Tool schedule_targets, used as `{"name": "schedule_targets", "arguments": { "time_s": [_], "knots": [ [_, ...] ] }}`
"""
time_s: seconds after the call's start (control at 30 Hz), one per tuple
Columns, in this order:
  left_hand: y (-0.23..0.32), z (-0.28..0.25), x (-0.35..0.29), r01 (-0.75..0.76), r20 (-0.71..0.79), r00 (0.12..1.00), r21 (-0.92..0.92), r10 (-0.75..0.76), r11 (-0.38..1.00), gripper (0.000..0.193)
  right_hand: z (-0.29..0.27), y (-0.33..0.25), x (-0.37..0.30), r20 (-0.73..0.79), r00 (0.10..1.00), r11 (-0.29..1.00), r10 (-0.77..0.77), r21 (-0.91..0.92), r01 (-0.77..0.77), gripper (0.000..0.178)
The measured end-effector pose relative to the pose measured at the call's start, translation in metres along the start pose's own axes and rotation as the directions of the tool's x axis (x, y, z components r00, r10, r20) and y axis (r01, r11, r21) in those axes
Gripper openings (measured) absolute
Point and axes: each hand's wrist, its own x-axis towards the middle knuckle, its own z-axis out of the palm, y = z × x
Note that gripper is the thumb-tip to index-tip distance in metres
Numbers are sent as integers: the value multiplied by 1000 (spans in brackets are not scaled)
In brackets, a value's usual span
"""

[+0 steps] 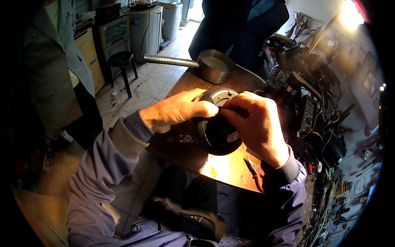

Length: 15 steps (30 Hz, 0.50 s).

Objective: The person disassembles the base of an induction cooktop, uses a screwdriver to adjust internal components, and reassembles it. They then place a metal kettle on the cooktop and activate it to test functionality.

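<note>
Above the wooden bench I have a round black appliance part (210,138) with a paler ring-shaped face on its upper side. My left hand (181,109) grips it from the left, the thumb lying across the top. At the middle of that face, my right hand (253,119) is closed in a pinch. What its fingertips hold is hidden behind them. Both hands' tips nearly meet there. Just right of the part, red-handled pliers (256,176) lie on the bench with their jaws apart.
A metal saucepan (216,73) stands at the bench's far end, its long handle pointing left. Tangled cables, tools and a meter (308,111) crowd the right side under a bright lamp (352,16). One person (242,29) stands beyond the bench, another (57,61) at left. A black stool (120,61) stands behind.
</note>
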Motion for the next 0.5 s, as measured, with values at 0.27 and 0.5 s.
{"name": "schedule_targets", "arguments": {
  "time_s": [0.27, 0.5],
  "knots": [
    [-4, -4, 2, -25, -9, 1000, 22, 25, 999, 78, 7, 3, -1, -56, 993, 992, -105, -78, 101, 10],
    [-7, 0, 0, -67, 1, 998, 18, 67, 998, 76, 15, 9, -4, -92, 965, 950, -244, -223, 219, 10]
  ]
}}
